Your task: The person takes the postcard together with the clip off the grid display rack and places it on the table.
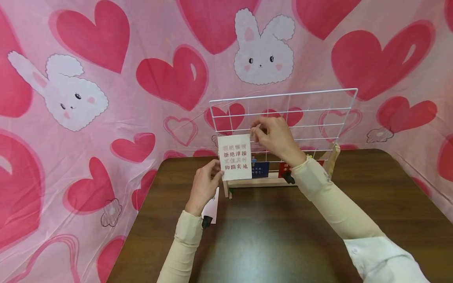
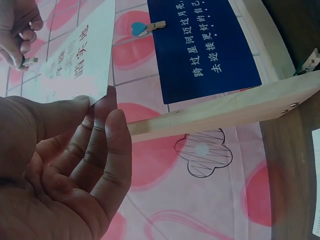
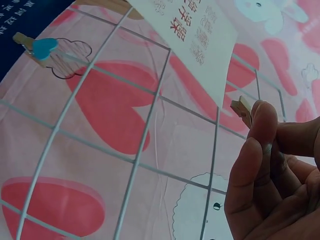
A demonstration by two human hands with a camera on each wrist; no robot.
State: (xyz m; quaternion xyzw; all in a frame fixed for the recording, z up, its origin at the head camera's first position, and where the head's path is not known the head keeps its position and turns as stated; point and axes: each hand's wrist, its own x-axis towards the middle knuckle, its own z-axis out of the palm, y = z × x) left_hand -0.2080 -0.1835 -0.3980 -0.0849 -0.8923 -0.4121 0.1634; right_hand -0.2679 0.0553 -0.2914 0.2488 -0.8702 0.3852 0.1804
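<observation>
A white card [image 1: 234, 157] with red characters is held up against a white wire grid [image 1: 283, 114] that stands in a wooden base [image 1: 262, 181]. My left hand [image 1: 218, 169] pinches the card's lower left corner [image 2: 80, 55] between thumb and fingers [image 2: 100, 107]. Just off the card's upper right corner, my right hand [image 1: 260, 131] pinches a small wooden clip [image 3: 243, 110] in its fingertips [image 3: 262, 135]. The clip's tip sits next to the card's edge [image 3: 195, 40]; I cannot tell whether they touch.
A dark blue card [image 2: 205, 45] hangs low on the grid from a blue heart clip [image 2: 142, 27], with a red card [image 1: 284, 169] beside it. Another white card [image 1: 213, 206] lies on the brown table [image 1: 283, 236] under my left wrist. Pink heart cloth surrounds everything.
</observation>
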